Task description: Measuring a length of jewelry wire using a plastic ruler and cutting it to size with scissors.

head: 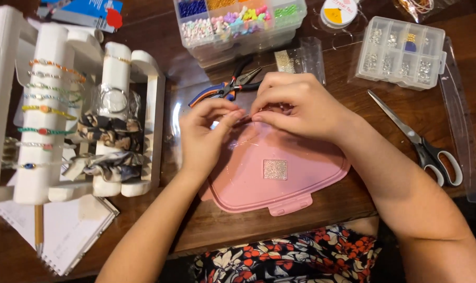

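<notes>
A white display stand (17,105) at the left of the wooden table (353,105) carries beaded bracelets (51,99) and patterned scrunchies (109,133). A spiral notepad (65,230) with a pencil (38,228) lies below it. Along the far edge sit a clear bead organiser (238,26), a thread spool (338,13) and a smaller compartment box (400,52). Scissors (421,144) lie at the right beside a clear ruler (461,120).

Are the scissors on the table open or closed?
Slightly open. The scissors lie flat to the right of the right hand, their two blades parted a little toward the tips, handles apart.
</notes>
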